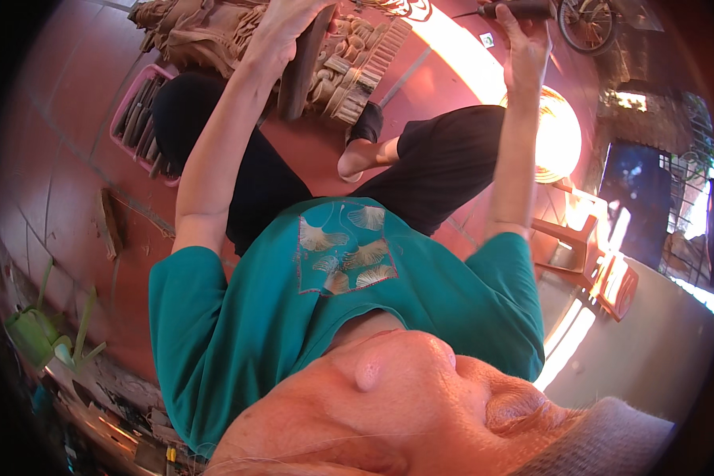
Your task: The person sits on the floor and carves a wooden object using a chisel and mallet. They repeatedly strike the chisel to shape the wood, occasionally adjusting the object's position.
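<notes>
The carved wooden panel (360, 70), all scrolls and a ribbed edge, lies just beyond my left hand (282, 36), to the right of my grip. That hand is closed around a dark, slightly curved wooden bar (305, 67), fingertips showing on its far side; the bar stands in front of the carving (whether it touches it, I can't tell). My right hand (525, 51), well apart on the other side, is curled about the dark handle (531, 9) of a tool whose thin shaft (470, 13) points back toward the carving.

I'd judge I'm between cuts, with the tool held away from the work. The next move, I think, calls for bringing that shaft in to the carving and steadying the wood.

To the left of my left grip, more carved wood (202, 36) runs on; I can't tell if it's the same piece. Nearer me on that side sits a pink basket (140, 161) of slim tools (140, 119), partly covered by my leg.

The picture's upper edge crops the knuckles of my left hand and the top of my right grip, so how tightly either squeezes is unclear. The shaft's tip is too fine to name (chisel or awl, perhaps).
</notes>
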{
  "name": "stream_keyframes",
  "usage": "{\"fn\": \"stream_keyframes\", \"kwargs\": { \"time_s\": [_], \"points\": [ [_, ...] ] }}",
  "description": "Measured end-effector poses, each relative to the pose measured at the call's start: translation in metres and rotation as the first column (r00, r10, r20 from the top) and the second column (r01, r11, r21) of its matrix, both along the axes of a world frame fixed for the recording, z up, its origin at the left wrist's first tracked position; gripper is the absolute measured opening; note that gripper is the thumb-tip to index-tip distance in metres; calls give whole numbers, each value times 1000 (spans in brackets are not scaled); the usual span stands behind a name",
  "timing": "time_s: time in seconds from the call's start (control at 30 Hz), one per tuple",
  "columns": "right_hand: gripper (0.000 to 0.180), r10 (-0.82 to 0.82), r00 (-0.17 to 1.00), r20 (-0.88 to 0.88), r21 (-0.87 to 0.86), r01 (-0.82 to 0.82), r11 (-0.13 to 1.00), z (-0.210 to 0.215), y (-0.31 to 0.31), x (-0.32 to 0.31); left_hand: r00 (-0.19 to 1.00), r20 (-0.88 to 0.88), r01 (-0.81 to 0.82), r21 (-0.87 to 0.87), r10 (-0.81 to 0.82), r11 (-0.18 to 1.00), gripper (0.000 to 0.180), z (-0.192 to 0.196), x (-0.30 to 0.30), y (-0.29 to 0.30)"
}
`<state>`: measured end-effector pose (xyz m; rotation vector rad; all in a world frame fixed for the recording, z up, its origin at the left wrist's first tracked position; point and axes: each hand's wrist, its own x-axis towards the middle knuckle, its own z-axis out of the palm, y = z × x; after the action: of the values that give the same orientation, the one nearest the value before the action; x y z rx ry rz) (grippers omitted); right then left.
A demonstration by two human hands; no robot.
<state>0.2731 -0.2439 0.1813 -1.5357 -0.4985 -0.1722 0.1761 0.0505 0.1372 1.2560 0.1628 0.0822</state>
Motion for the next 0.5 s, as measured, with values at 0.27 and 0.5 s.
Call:
{"fn": "stream_keyframes", "kwargs": {
  "time_s": [0.27, 0.5],
  "points": [
    [19, 218, 951, -221, -447, -297, 844, 2, 11, 87, 998, -42, 54, 120, -49, 991, 33, -39, 15, 16],
    [31, 240, 885, -398, -401, -404, 822, -90, 52, 137, 969, -245, 67, 100, -41, 993, 37, -38, -20, 29]
  ]
}}
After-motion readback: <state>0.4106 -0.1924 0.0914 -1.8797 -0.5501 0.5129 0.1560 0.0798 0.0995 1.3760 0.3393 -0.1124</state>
